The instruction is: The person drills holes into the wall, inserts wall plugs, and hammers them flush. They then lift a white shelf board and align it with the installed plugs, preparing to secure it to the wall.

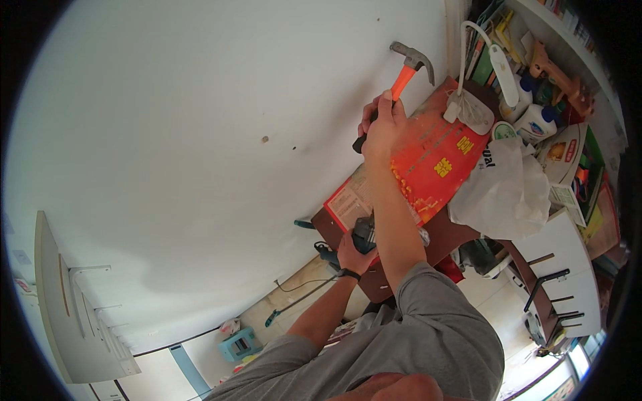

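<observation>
Gripping one claw hammer (402, 81), the right hand (384, 128) that I monitor remotely has its fingers wrapped around the handle. I locate the hammer in front of the white wall (200, 167), beside the wall-side long edge of the brown desk (445, 235). Its long axis runs obliquely in my view, from the black butt at lower left to the steel head at upper right. I read the striking face as pointing up and left; the claw curves right and down.

I count one left hand (352, 254), with one black wristband (348, 273) at its wrist. It touches one dark object (363, 234) near the left end of the desk; the right forearm partly blocks my view, and I cannot tell how firmly the fingers close.

Along the desk top I register one flat red item (424, 167) with yellow figures. At the right end I count one white lamp (503, 77) and two white bottles with blue caps (536, 124). One white bag (503, 194) lies toward the near edge, between those bottles and the red item.
</observation>
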`<act>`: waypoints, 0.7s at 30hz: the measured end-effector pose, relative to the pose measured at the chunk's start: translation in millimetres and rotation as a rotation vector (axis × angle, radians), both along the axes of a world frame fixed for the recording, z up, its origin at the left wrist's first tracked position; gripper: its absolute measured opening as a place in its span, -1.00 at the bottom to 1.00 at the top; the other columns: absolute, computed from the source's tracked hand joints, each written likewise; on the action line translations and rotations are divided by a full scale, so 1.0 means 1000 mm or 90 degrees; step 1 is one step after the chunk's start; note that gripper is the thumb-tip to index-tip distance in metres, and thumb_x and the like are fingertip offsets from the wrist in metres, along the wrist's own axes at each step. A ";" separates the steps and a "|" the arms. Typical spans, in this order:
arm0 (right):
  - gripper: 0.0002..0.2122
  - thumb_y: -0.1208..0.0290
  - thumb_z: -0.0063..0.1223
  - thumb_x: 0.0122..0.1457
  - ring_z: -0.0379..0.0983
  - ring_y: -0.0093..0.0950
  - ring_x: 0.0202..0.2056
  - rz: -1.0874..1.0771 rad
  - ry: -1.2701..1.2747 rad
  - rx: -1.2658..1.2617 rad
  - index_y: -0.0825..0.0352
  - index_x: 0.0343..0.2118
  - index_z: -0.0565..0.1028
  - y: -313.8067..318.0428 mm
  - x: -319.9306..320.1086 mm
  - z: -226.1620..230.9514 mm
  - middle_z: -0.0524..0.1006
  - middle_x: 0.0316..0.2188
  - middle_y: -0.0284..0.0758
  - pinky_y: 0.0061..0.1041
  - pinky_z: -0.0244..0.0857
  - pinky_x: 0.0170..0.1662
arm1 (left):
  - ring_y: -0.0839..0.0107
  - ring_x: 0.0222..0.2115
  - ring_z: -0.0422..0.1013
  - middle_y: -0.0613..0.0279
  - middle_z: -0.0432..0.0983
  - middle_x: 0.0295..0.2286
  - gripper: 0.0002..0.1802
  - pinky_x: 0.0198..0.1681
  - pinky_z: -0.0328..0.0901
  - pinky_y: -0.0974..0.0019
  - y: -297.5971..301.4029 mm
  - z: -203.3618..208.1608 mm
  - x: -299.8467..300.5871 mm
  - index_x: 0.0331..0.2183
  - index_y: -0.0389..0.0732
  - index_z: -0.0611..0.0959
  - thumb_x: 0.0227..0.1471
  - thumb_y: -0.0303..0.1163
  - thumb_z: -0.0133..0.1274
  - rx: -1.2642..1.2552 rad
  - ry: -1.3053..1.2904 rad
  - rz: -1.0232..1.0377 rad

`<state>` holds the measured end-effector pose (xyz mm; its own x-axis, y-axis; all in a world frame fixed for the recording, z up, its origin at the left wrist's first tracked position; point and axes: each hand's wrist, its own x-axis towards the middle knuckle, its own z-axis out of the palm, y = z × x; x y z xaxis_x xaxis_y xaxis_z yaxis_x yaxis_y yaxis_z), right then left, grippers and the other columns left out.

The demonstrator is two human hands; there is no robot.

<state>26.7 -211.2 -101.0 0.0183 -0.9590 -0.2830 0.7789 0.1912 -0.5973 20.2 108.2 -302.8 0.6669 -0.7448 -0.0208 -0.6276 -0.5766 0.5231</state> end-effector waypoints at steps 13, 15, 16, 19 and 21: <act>-0.68 0.20 -0.11 0.46 0.13 -0.65 -0.76 -0.071 -0.039 -0.007 0.25 -0.43 0.26 0.004 0.006 -0.002 0.31 -0.67 -0.42 -0.58 0.06 -0.73 | -0.14 -0.04 0.46 -0.13 0.50 -0.05 0.06 -0.02 0.38 -0.10 -0.001 0.003 0.000 0.13 -0.25 0.42 -0.32 0.09 0.48 0.011 0.008 0.003; -0.68 0.19 -0.11 0.46 0.13 -0.65 -0.76 -0.006 -0.003 0.004 0.25 -0.43 0.27 -0.002 0.004 -0.003 0.32 -0.67 -0.42 -0.58 0.05 -0.73 | -0.14 -0.04 0.45 -0.13 0.50 -0.06 0.06 -0.01 0.38 -0.11 -0.001 0.002 0.000 0.13 -0.25 0.42 -0.33 0.09 0.48 0.007 0.005 0.002; -0.68 0.19 -0.11 0.46 0.13 -0.65 -0.76 0.026 0.015 0.010 0.25 -0.42 0.27 -0.005 0.003 -0.003 0.32 -0.68 -0.42 -0.58 0.05 -0.73 | -0.14 -0.04 0.45 -0.13 0.50 -0.06 0.06 -0.01 0.38 -0.11 -0.001 0.002 0.000 0.13 -0.26 0.42 -0.33 0.09 0.48 0.008 0.002 0.000; -0.69 0.19 -0.12 0.46 0.13 -0.65 -0.76 -0.028 -0.021 0.017 0.25 -0.42 0.27 -0.001 0.003 -0.002 0.32 -0.68 -0.42 -0.57 0.04 -0.73 | -0.14 -0.04 0.45 -0.13 0.50 -0.06 0.07 0.00 0.37 -0.11 -0.001 -0.001 0.001 0.13 -0.26 0.42 -0.33 0.08 0.48 0.005 -0.010 -0.004; -0.70 0.15 -0.10 0.46 0.13 -0.62 -0.76 -0.025 -0.019 0.001 0.24 -0.39 0.29 0.002 0.007 -0.002 0.35 -0.66 -0.40 -0.54 0.07 -0.70 | -0.15 -0.04 0.45 -0.14 0.50 -0.06 0.07 0.00 0.37 -0.11 0.000 -0.002 0.000 0.13 -0.27 0.42 -0.33 0.09 0.48 0.004 -0.015 -0.003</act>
<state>33.7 -209.5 -102.9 -0.0107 -0.9588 -0.2839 0.8031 0.1609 -0.5737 20.6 107.9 -304.6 0.6637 -0.7479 -0.0097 -0.6423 -0.5766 0.5049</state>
